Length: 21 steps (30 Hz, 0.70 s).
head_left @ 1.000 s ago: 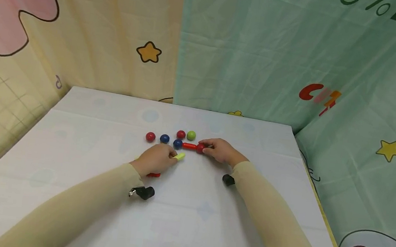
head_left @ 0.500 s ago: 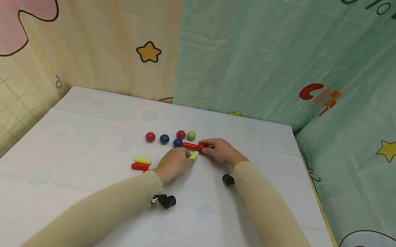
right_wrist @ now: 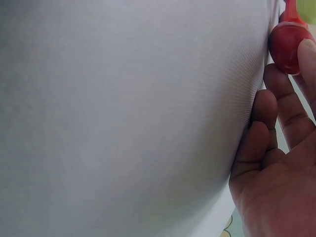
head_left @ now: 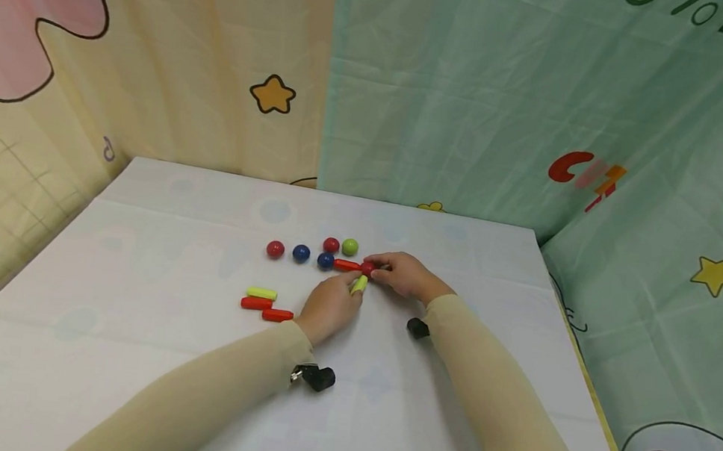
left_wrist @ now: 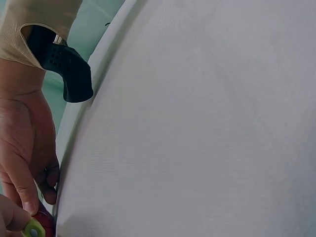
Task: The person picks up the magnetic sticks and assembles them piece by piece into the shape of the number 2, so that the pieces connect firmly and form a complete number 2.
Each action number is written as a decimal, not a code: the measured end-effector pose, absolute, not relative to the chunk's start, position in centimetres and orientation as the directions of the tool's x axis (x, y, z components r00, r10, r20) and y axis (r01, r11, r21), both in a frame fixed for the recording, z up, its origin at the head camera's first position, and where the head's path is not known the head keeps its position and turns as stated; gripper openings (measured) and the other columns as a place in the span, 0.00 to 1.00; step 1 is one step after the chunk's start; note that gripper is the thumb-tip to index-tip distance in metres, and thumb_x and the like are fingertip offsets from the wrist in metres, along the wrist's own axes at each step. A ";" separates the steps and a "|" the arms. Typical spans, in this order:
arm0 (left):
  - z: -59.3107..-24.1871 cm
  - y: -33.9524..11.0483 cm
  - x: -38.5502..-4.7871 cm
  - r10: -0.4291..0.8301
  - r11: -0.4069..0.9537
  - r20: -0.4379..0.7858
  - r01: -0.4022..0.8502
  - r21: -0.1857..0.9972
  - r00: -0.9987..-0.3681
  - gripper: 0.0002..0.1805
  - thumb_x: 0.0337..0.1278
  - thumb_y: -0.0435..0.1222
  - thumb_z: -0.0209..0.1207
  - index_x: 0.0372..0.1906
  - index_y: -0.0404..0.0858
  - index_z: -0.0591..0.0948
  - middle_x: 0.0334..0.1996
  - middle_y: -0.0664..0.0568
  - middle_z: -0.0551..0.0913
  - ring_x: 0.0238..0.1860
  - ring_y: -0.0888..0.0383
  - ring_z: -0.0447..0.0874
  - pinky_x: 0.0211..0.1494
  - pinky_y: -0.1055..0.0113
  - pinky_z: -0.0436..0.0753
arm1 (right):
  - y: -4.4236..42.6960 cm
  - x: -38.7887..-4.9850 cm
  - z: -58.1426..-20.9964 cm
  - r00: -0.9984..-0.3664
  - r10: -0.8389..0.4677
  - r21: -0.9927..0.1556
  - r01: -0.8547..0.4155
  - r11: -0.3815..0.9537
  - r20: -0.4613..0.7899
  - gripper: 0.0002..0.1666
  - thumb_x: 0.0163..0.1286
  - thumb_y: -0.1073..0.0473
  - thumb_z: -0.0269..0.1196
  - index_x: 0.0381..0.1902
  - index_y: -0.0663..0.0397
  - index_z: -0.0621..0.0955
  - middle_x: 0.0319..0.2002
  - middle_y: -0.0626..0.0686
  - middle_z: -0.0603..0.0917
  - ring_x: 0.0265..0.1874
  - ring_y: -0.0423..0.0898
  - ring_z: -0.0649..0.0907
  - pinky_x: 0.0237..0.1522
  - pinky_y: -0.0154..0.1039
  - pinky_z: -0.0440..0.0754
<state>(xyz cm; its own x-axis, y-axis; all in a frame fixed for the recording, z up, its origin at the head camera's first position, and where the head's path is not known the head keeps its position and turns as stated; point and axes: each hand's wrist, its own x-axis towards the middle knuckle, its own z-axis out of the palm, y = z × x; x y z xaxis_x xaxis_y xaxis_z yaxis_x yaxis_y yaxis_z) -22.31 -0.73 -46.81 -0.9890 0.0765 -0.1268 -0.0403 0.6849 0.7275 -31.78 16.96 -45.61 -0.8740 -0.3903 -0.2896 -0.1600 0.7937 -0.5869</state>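
My right hand (head_left: 404, 274) pinches a red ball (right_wrist: 287, 47) between thumb and fingers. That ball is joined to one end of a red rod (head_left: 347, 265), whose other end meets a blue ball (head_left: 325, 261) on the table. With thumb and fingertips my left hand (head_left: 331, 304) holds a yellow-green rod (head_left: 359, 284), its upper end right at the red ball. Whether the rod's tip has entered the ball I cannot tell. In the left wrist view, the end of the yellow-green rod (left_wrist: 33, 229) shows beside the red ball (left_wrist: 44, 221).
Behind lie a red ball (head_left: 330, 245) and a green ball (head_left: 350, 247). Left of them are another red ball (head_left: 275, 249) and a blue ball (head_left: 301, 253). One yellow-green rod (head_left: 261, 293) and two red rods (head_left: 256, 304) lie left of my left hand on the white table (head_left: 146, 267).
My left hand has carried the yellow-green rod rightward to the red ball, uncovering the rods on the table. The right hand has stayed in place on the ball.
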 end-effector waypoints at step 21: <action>-47.3 0.3 -22.5 0.050 0.656 -0.145 -0.077 0.751 -0.988 0.29 0.77 0.44 0.59 0.76 0.39 0.72 0.70 0.45 0.80 0.69 0.44 0.80 0.75 0.46 0.75 | 17.1 -32.1 -45.9 -0.872 -0.406 -0.592 -0.180 0.786 -0.275 0.24 0.79 0.52 0.63 0.70 0.41 0.81 0.67 0.53 0.83 0.60 0.52 0.79 0.72 0.54 0.74</action>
